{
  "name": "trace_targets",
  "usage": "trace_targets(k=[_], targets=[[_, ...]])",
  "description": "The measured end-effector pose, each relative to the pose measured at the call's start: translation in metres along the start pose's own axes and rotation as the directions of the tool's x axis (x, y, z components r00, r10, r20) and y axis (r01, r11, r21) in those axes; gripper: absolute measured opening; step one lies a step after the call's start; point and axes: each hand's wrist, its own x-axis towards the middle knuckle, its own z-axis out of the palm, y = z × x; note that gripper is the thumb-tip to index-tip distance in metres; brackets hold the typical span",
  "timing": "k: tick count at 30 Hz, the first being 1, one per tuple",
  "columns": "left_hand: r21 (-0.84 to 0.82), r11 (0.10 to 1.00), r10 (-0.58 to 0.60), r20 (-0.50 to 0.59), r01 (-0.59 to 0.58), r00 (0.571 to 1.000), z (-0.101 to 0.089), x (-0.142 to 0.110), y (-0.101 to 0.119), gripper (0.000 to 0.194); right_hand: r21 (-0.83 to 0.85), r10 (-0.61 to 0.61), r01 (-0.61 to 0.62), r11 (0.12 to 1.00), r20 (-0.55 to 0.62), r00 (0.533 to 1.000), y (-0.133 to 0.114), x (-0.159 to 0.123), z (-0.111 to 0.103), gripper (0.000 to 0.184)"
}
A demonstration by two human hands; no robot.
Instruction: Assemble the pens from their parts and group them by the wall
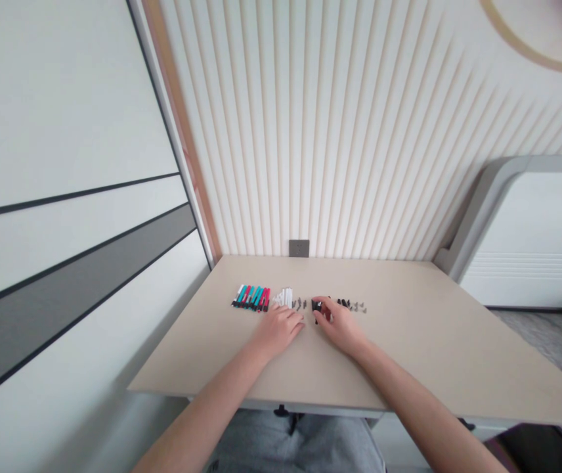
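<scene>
Far L, striped wall panel [64,263], white w/ a grey band, runs down beside the tabletop [423,355]. On tabletop, toward far edge, one row of small items, L to R: marker pens [251,298] in teal, red and black/white, lying side by side; then bunched white sticks [285,297]; then small grey parts [299,304]. L hand [276,332] lies palm down just beside the white sticks, fingers loosely bent, grip fairly wide, nothing seen in it. Grey trousers [291,447] show below near edge. R hand [340,325] has grip narrow on a black piece [317,305], held just above the row btw the two hands; a red bit shows by it, too small to tell what. Just R of that, small black parts [343,303], then grey bits [358,307]. Behind row, grey wall socket [299,248] on ribbed cream wall [340,131]. Far R, white panelled unit [527,243].
</scene>
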Motion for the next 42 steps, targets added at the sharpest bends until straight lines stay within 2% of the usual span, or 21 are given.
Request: trace_targets(k=[5,8,11,13,14,20,27,32,37,42], targets=[[-0.016,0.992,-0.128,-0.148,0.127,0.981,-0.009,-0.001,-0.007,0.019,-0.013,-0.001,0.001,1.000,-0.009,1.000,-0.002,-0.001,-0.004,0.029],[-0.036,0.976,-0.217,-0.225,0.215,0.950,-0.013,-0.001,-0.015,0.020,-0.037,-0.122,0.125,0.992,0.074,0.990,-0.008,-0.004,-0.009,0.033],[-0.057,0.969,-0.249,-0.246,0.242,0.937,-0.013,-0.001,-0.020,0.018,-0.098,-0.272,0.301,0.948,0.235,0.933,-0.015,-0.007,-0.009,0.037],[-0.065,0.968,-0.250,-0.239,0.242,0.938,-0.012,-0.001,-0.020,0.017,-0.158,-0.321,0.381,0.911,0.308,0.896,-0.018,-0.008,-0.007,0.036],[-0.067,0.969,-0.249,-0.235,0.239,0.940,-0.011,-0.001,-0.020,0.017,-0.194,-0.321,0.393,0.899,0.320,0.891,-0.019,-0.008,-0.006,0.035],[-0.064,0.974,-0.228,-0.213,0.219,0.950,-0.012,0.000,-0.015,0.017,-0.357,-0.225,0.327,0.875,0.296,0.928,-0.022,-0.007,-0.005,0.034],[-0.054,0.974,-0.227,-0.225,0.220,0.948,-0.014,0.000,-0.015,0.016,-0.364,-0.275,0.420,0.831,0.388,0.880,-0.026,-0.009,-0.007,0.034],[-0.050,0.973,-0.232,-0.216,0.227,0.948,-0.013,0.000,-0.014,0.016,-0.433,-0.215,0.361,0.826,0.350,0.912,-0.031,-0.008,-0.005,0.036],[-0.058,0.971,-0.239,-0.198,0.233,0.950,-0.011,0.000,-0.015,0.016,-0.454,-0.199,0.363,0.814,0.370,0.908,-0.034,-0.008,-0.005,0.033],[-0.068,0.970,-0.243,-0.170,0.235,0.955,-0.010,-0.001,-0.016,0.016,-0.496,-0.114,0.270,0.826,0.321,0.940,-0.033,-0.008,-0.001,0.036]])
